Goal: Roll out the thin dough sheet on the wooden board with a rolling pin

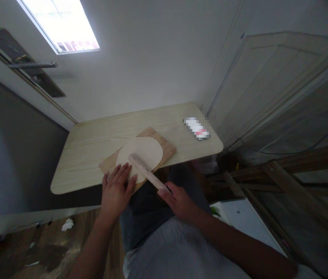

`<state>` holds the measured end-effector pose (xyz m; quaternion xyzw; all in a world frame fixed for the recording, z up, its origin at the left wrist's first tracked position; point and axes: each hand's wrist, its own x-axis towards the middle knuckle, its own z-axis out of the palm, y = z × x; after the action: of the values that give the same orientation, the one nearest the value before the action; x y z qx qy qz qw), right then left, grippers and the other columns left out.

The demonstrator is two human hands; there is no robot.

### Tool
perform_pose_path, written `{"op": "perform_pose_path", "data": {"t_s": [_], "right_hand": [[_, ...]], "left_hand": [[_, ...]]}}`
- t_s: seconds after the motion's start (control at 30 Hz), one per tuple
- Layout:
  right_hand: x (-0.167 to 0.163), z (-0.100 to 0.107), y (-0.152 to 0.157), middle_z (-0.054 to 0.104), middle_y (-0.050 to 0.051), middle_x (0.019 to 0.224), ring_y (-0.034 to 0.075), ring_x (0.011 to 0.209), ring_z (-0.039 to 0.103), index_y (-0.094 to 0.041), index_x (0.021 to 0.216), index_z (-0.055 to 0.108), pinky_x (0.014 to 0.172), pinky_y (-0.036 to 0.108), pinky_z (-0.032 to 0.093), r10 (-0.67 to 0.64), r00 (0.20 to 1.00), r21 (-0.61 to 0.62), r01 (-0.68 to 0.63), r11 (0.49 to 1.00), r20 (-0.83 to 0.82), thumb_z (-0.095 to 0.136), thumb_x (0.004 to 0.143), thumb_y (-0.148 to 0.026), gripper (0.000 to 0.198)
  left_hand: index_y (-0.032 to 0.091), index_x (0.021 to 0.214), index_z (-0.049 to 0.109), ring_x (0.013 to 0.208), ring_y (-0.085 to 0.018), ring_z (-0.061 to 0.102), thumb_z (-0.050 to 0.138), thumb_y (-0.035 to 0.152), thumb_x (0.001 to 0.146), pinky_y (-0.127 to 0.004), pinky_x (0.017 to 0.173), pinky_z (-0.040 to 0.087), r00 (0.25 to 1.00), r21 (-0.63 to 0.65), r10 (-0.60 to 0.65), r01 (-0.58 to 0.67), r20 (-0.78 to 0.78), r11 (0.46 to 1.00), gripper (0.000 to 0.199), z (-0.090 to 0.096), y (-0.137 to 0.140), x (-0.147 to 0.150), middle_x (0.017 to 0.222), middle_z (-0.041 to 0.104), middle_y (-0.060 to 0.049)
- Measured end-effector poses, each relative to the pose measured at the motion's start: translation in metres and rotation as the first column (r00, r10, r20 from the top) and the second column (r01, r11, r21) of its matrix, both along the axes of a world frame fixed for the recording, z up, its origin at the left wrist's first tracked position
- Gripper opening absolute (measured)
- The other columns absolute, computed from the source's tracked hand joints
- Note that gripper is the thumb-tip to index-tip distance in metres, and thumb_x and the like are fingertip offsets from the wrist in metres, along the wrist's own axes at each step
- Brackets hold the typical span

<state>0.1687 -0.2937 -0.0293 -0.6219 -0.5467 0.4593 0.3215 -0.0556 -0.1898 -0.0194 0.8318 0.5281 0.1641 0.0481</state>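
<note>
A pale oval sheet of rolled dough (149, 150) lies on a brown wooden board (168, 148) and hangs over part of the board's near edge. My left hand (116, 192) rests flat on the dough's near left part with its fingers stretched out. My right hand (177, 199) is wrapped round one end of a wooden rolling pin (146, 169). The pin slants from that hand up and left across the dough, its far end close to my left fingertips. Whether the pin presses on the dough or hovers just above it, I cannot tell.
The board sits at the front edge of a light wooden table (94, 143), above my lap. A phone-like object (196, 128), blurred out, lies at the table's right. Behind stands a white door with a metal handle (33, 65). Wooden beams (294, 186) are on the right.
</note>
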Motion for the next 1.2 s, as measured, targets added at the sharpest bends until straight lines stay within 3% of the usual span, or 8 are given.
{"op": "perform_pose_path", "data": {"t_s": [0.27, 0.47, 0.6, 0.73, 1.0, 1.2], "right_hand": [[0.000, 0.000, 0.002, 0.062, 0.000, 0.073, 0.013, 0.065, 0.056, -0.018, 0.100, 0.062, 0.060, 0.026, 0.036, 0.012, 1.000, -0.037, -0.012, 0.999, 0.003, 0.048, 0.100, -0.052, 0.037], [-0.002, -0.003, 0.004, 0.059, -0.001, 0.070, 0.013, 0.063, 0.054, -0.018, 0.095, 0.061, 0.057, 0.025, 0.034, 0.016, 1.000, -0.038, -0.017, 0.999, -0.015, 0.049, 0.099, -0.054, 0.038], [-0.004, -0.005, 0.004, 0.058, -0.002, 0.069, 0.012, 0.062, 0.052, -0.018, 0.094, 0.061, 0.056, 0.025, 0.033, 0.009, 1.000, -0.041, -0.010, 0.999, -0.013, 0.048, 0.099, -0.054, 0.039], [-0.003, -0.004, 0.003, 0.056, -0.002, 0.068, 0.011, 0.061, 0.050, -0.018, 0.093, 0.060, 0.055, 0.025, 0.033, 0.009, 0.999, -0.045, -0.011, 0.999, -0.045, 0.048, 0.099, -0.054, 0.038], [0.006, 0.002, 0.000, 0.061, -0.001, 0.072, 0.012, 0.063, 0.054, -0.018, 0.103, 0.064, 0.056, 0.024, 0.035, -0.020, 0.999, -0.109, 0.015, 0.994, -0.046, 0.059, 0.094, -0.049, 0.033], [0.012, 0.000, 0.002, 0.061, -0.001, 0.071, 0.012, 0.062, 0.053, -0.017, 0.103, 0.064, 0.055, 0.024, 0.035, -0.028, 0.998, -0.124, 0.022, 0.992, -0.047, 0.059, 0.094, -0.050, 0.034]], "left_hand": [[0.024, 0.126, 0.065, 0.136, -0.029, 0.052, 0.046, 0.042, 0.099, -0.059, 0.116, 0.027, 0.997, 0.050, -0.019, 0.016, 0.075, 0.999, 0.038, -0.007, -0.005, -0.011, 0.139, 0.063, -0.009], [0.024, 0.116, 0.070, 0.129, -0.029, 0.058, 0.042, 0.045, 0.100, -0.060, 0.115, 0.030, 0.992, -0.012, 0.041, -0.039, 0.121, 0.999, 0.038, 0.002, 0.009, -0.007, 0.128, 0.071, -0.008], [0.019, 0.146, 0.048, 0.141, -0.032, 0.045, 0.035, 0.049, 0.101, -0.063, 0.115, 0.031, 0.996, -0.042, 0.031, -0.027, 0.080, 0.999, 0.055, 0.006, 0.024, 0.014, 0.150, 0.052, -0.015], [0.018, 0.156, 0.029, 0.149, -0.031, 0.033, 0.026, 0.048, 0.103, -0.064, 0.117, 0.027, 0.999, -0.034, -0.048, 0.048, 0.006, 0.998, 0.061, 0.002, 0.029, 0.033, 0.161, 0.035, -0.015], [0.014, 0.157, 0.024, 0.151, -0.031, 0.027, 0.024, 0.045, 0.103, -0.062, 0.119, 0.025, 0.997, 0.006, -0.081, 0.081, -0.016, 0.997, 0.062, -0.005, 0.034, 0.049, 0.163, 0.029, -0.017], [0.011, 0.155, 0.029, 0.152, -0.032, 0.025, 0.028, 0.043, 0.103, -0.059, 0.121, 0.023, 0.995, 0.029, -0.092, 0.093, -0.029, 0.995, 0.061, -0.005, 0.044, 0.068, 0.163, 0.029, -0.017]]}}
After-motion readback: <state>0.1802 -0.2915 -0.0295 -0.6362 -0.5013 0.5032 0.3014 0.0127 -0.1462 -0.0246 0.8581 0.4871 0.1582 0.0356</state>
